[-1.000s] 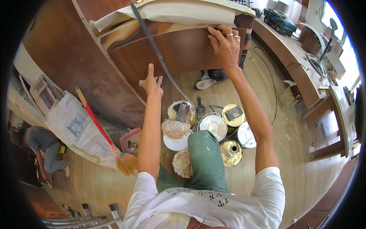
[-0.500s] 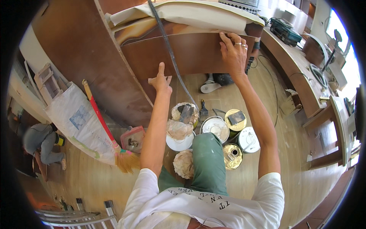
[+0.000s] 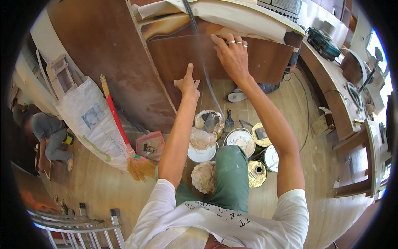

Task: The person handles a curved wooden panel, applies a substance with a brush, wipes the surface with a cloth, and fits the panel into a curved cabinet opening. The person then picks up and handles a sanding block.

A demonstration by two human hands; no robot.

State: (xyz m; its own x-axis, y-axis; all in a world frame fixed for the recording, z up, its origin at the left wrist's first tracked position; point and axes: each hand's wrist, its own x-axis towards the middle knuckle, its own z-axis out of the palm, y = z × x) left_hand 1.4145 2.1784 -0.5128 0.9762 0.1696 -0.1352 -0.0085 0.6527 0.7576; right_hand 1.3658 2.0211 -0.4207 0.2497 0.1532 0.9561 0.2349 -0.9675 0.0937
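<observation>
A curved brown wooden board spans the front of a cabinet under pale paper covering. My right hand curls its ringed fingers at the board's upper edge. My left hand is lower, at the board's bottom edge near the large dark panel, thumb raised along the board; its other fingers are partly hidden. A grey hose hangs over the board between my hands, down toward paint cans, crumpled wrappings and a brush around my green-trousered knee.
A crouching person is at left; another person's foot shows beyond the board. A broom lies on a white sack, beside a red tray. An aluminium ladder is lower left, a cluttered curved counter at right.
The scene has shifted rightward in the view. My right hand has moved left along the board's upper edge, closer to the hose. The foot and leg beyond the board have moved.
</observation>
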